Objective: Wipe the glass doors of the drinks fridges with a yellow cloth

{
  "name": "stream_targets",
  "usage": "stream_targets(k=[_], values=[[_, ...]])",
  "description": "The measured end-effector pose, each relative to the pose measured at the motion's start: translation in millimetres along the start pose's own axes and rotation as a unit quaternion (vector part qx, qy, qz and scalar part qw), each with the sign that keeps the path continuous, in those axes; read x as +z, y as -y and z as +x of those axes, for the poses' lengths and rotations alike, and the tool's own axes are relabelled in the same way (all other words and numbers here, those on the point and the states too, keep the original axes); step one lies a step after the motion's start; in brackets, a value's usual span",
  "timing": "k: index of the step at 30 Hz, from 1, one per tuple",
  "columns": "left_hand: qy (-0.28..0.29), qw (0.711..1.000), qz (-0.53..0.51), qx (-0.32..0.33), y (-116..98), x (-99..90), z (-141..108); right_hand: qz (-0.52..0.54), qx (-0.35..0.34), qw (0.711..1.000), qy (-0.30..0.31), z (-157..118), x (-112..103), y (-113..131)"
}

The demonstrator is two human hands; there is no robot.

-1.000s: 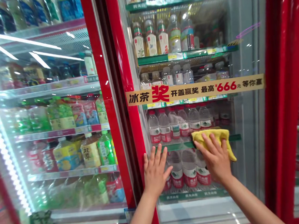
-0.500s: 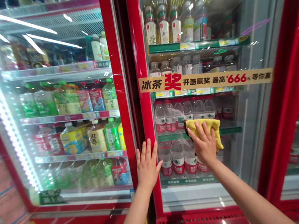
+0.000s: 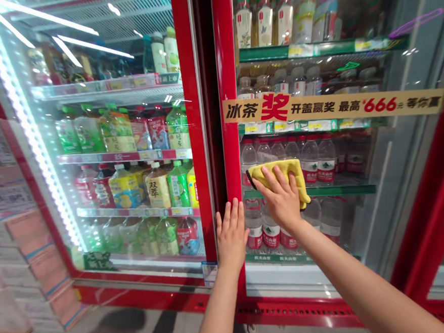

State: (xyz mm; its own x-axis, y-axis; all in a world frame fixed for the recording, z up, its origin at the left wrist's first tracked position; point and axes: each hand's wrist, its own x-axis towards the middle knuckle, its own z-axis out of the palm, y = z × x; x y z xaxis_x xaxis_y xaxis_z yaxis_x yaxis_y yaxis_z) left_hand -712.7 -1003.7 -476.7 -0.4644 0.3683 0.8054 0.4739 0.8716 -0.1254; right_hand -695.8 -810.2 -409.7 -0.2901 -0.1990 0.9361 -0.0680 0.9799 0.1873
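Observation:
My right hand (image 3: pixel 281 195) presses a yellow cloth (image 3: pixel 296 171) with a dark edge flat against the glass door (image 3: pixel 342 153) of the right-hand drinks fridge. Its fingers are spread over the cloth, in front of the bottled-water shelves. To the left, my left hand (image 3: pixel 231 232) rests with fingers stretched upward on the red door frame (image 3: pixel 231 150), holding nothing. Above both hands, a beige printed strip (image 3: pixel 332 107) runs across the glass. Behind the pane stand water bottles (image 3: pixel 311 163) with red and white labels, partly hidden by the cloth and my hand.
A second drinks fridge (image 3: pixel 200 137) with red frame stands on the left, its shelves holding several coloured bottles (image 3: pixel 157 186). Stacked cartons (image 3: pixel 42 260) sit at the far left on the grey floor (image 3: pixel 142 329). Another red-framed door (image 3: pixel 434 212) borders the right side.
My right hand and the cloth have slid left across the glass, closer to my left hand. My left hand stays on the frame. The view has shifted, showing more floor and cartons.

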Motion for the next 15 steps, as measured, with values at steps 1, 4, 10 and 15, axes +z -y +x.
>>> stream_targets(k=[1,4,10,15], values=[[-0.001,1.000,-0.003,-0.008,-1.4,0.9,-2.9,-0.002,0.010,1.000,-0.007,6.0,1.6,5.0],[-0.003,1.000,-0.012,-0.021,-4.0,6.1,-14.3,0.002,-0.034,0.999,0.013,-0.9,6.6,17.8],[0.000,1.000,-0.023,-0.019,1.4,14.2,-26.8,0.005,-0.125,0.991,0.046,-15.8,9.1,13.9],[-0.004,0.999,-0.027,-0.024,4.5,20.4,-30.4,0.000,-0.076,0.997,0.014,18.2,11.2,22.3]])
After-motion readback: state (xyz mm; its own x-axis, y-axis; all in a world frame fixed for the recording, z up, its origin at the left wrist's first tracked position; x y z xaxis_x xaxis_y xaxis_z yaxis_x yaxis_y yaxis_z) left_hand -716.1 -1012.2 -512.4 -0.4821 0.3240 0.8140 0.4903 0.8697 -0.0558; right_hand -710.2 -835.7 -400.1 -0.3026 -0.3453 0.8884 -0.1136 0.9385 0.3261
